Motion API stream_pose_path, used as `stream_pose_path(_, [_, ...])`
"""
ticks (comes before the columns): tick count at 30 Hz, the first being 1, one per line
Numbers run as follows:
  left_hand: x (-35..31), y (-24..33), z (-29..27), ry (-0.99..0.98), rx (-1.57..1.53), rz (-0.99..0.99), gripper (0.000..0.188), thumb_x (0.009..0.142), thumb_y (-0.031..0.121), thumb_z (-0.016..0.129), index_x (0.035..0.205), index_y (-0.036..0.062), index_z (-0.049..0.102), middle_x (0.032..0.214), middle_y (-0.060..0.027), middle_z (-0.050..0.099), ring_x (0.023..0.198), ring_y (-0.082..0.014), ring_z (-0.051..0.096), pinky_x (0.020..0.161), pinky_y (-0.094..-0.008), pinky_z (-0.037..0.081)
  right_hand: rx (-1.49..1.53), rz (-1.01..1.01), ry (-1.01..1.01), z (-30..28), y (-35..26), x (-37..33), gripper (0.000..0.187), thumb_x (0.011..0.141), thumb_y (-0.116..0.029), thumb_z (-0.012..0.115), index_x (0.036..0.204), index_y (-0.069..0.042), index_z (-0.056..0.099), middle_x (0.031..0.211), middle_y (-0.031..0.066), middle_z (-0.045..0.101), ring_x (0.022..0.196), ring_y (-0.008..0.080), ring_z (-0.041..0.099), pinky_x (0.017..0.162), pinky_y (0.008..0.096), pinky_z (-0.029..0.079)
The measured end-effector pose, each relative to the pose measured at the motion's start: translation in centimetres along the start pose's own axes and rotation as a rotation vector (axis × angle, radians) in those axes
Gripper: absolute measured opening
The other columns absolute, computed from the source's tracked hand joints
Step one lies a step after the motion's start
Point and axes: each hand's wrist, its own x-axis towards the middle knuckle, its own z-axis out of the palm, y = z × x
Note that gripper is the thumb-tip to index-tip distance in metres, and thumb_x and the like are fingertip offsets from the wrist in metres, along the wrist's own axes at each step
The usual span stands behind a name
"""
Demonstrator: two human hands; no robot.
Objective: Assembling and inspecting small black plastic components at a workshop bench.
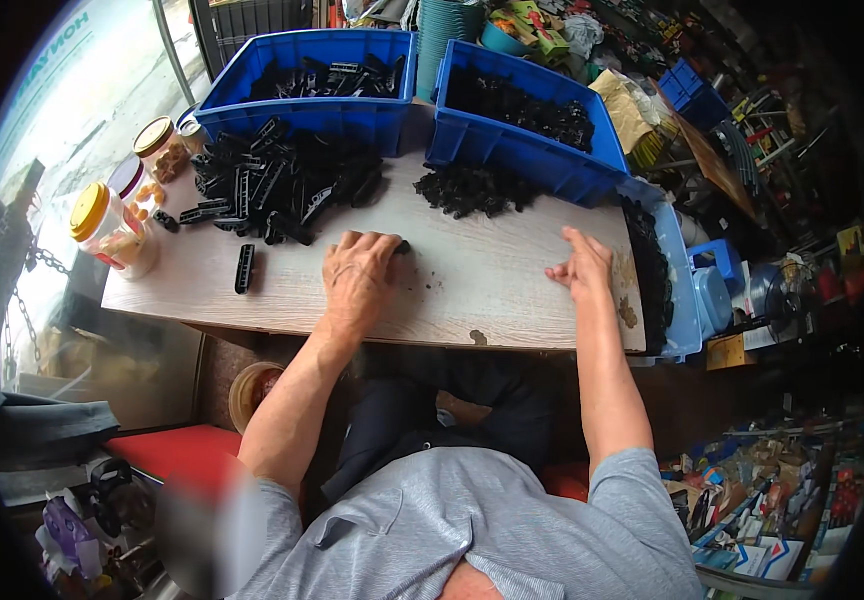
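Observation:
My left hand [360, 270] rests on the wooden table with its fingers curled down around a small black plastic piece [403, 247], most of which the fingers hide. My right hand [586, 264] is over the table's right part, fingers apart, with nothing visible in it. Left of my left hand a single long black plastic part [245, 269] lies alone. Behind it is a heap of long black slotted parts [262, 185]. A pile of small black pieces [474, 188] lies between and beyond my hands.
Two blue bins [377, 115] [527, 150] of black parts stand along the table's far edge. Lidded jars [117, 235] line the left end. A light blue crate [687, 290] with black parts adjoins the right edge. Crowded goods [772, 500] surround the right side.

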Motion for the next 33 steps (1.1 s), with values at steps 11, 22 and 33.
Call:
stream_pose_path(11, [-4.2,0.2,-0.1,0.33,-0.582,-0.279,0.036,0.08,0.0,0.073,0.115,0.0008,0.062,0.104,-0.015,0.064,0.083,-0.0259,0.059,0.074,-0.034,0.049,-0.406,-0.106,0.018,8.2,-0.4,3.2,0.029,0.079,-0.024,0.08,0.097,-0.002,0.071,0.065,0.007,0.057,0.037,0.0152,0.045,0.037,0.0334,0.047])
stream_pose_path(22, [-5.7,0.4,0.0,0.272,-0.574,-0.121,0.02,0.081,-0.008,0.068,0.099,0.0017,0.066,0.089,-0.0099,0.067,0.069,-0.018,0.061,0.062,-0.0259,0.047,-0.548,-0.159,0.027,9.5,-0.1,3.6,0.023,0.078,-0.019,0.073,0.094,-0.002,0.072,0.069,0.0071,0.06,0.039,0.0146,0.045,0.037,0.0321,0.045])
stream_pose_path(33, [-4.9,3.9,1.3,0.013,-1.098,-0.561,0.014,0.095,0.005,0.064,0.107,-0.0009,0.066,0.097,-0.0036,0.069,0.079,-0.0061,0.06,0.068,-0.0205,0.048,-0.172,-0.068,-0.169,5.1,0.8,2.5,0.016,0.085,-0.015,0.07,0.094,-0.002,0.066,0.052,0.0,0.048,0.04,0.0125,0.047,0.05,0.0338,0.056])
